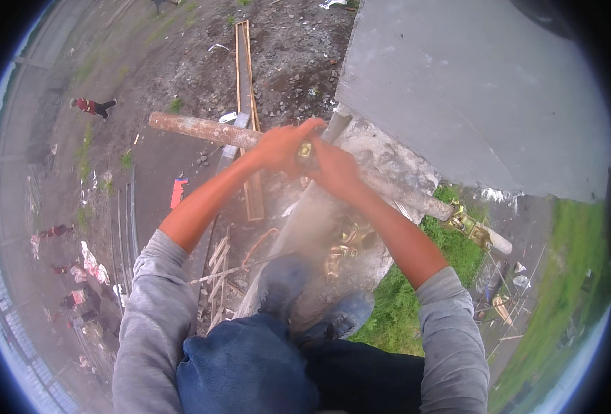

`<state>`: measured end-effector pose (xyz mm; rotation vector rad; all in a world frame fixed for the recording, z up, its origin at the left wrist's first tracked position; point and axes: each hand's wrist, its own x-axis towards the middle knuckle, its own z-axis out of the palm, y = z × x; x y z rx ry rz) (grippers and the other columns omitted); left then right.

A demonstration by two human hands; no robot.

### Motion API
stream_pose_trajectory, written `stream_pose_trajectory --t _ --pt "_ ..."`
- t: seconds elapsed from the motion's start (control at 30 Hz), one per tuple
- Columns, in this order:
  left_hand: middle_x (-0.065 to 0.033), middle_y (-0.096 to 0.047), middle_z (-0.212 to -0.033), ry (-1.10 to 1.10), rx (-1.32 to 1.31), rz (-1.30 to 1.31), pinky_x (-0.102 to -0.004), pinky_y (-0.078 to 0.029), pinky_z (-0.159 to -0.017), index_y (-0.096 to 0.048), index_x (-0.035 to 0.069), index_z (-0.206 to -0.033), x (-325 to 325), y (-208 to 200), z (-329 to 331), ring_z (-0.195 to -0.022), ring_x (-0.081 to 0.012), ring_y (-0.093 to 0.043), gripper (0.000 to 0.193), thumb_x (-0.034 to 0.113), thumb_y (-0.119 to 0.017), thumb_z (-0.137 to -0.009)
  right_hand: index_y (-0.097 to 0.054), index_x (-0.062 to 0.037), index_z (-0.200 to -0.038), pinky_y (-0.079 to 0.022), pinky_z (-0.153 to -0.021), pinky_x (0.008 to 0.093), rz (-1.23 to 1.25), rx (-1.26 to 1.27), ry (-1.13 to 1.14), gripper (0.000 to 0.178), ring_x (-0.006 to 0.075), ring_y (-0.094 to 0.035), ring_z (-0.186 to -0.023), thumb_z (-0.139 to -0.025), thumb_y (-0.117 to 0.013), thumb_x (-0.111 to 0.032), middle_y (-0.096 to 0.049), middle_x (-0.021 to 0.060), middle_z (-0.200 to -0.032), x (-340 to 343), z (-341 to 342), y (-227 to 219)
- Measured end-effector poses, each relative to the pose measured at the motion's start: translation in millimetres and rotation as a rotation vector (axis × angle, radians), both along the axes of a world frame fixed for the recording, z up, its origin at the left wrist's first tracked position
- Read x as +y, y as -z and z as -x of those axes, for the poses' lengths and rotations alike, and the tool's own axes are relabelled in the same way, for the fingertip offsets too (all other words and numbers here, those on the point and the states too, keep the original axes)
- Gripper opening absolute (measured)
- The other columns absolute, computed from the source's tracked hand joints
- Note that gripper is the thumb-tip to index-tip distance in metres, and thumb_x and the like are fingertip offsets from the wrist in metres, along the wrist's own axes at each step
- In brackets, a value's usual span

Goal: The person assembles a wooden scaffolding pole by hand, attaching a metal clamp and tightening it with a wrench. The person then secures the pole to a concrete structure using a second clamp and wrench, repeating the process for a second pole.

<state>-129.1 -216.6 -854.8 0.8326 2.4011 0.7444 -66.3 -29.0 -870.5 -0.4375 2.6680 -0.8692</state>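
A rusty, mortar-stained scaffold pipe [202, 128] runs across in front of me, sloping down from left to right. Where my hands meet, a brass-coloured scaffold coupler [305, 151] shows between them, against the pipe. My left hand [283, 148] is closed about the coupler's left and far side. From the right, my right hand [336, 168] closes on it too; its fingertips are largely hidden. At the pipe's right end, more couplers [463, 222] join a short pale pipe end [496, 241].
My shoes [340, 314] stand on a narrow, rough concrete ledge [298, 228], high above the ground. Loose couplers [347, 241] lie on it near my feet. A smooth grey concrete slab [471, 96] rises at the right. Far below are planks [254, 193], grass [402, 310] and a person [93, 107].
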Motion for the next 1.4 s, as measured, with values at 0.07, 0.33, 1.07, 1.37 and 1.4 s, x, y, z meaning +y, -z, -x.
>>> stream_pose_trajectory --t 0.07,0.33,1.07,1.37,1.4 --pt "-0.0147 -0.070 -0.113 0.001 0.004 0.044 -0.0507 -0.051 -0.090 -0.028 0.028 -0.154 -1 0 0 -0.108 -0.0433 -0.064 0.129 0.009 -0.091 -0.043 -0.038 -0.0097 -0.150 -0.056 -0.087 0.0495 -0.026 -0.009 0.079 0.091 0.0387 -0.069 -0.106 -0.076 -0.086 -0.032 -0.066 0.0196 -0.126 -6 0 6" --pt "-0.0165 -0.069 -0.116 -0.077 0.045 -0.015 -0.0498 -0.044 -0.103 -0.031 0.024 -0.154 -11 -9 -16 -0.112 -0.0439 -0.061 0.124 0.013 -0.095 -0.048 -0.053 -0.0100 -0.138 -0.056 -0.081 0.0490 -0.029 -0.047 0.143 0.075 0.0385 -0.072 -0.096 -0.073 -0.085 -0.027 -0.074 0.0170 -0.099 -7 -3 9" --pt "-0.0082 -0.065 -0.119 -1.029 -1.235 -0.945 -0.0449 -0.047 -0.105 -0.058 0.014 -0.129 -6 77 -99 -0.113 -0.0244 -0.060 0.045 0.042 -0.072 -0.097 -0.061 -0.0119 -0.133 -0.055 -0.080 0.0491 -0.045 -0.060 0.125 0.075 0.0368 -0.071 -0.094 -0.067 -0.086 -0.036 -0.072 0.0169 -0.091 -6 -5 20" --pt "-0.0050 -0.066 -0.118 -1.001 -1.166 -1.092 -0.0425 -0.050 -0.102 -0.055 0.013 -0.133 1 79 -98 -0.115 -0.0217 -0.061 0.045 0.028 -0.076 -0.096 -0.057 -0.0155 -0.138 -0.058 -0.087 0.0456 0.045 -0.042 0.140 0.082 0.0342 -0.070 -0.107 -0.063 -0.088 -0.024 -0.070 0.0124 -0.117 0 -3 15" --pt "-0.0047 -0.066 -0.119 -0.973 -1.156 -1.101 -0.0421 -0.050 -0.102 -0.055 0.012 -0.134 0 81 -97 -0.115 -0.0212 -0.061 0.047 0.025 -0.077 -0.095 -0.056 -0.0161 -0.140 -0.058 -0.089 0.0454 0.108 0.040 0.153 0.084 0.0338 -0.068 -0.110 -0.062 -0.089 -0.022 -0.067 0.0115 -0.125 2 -4 16"
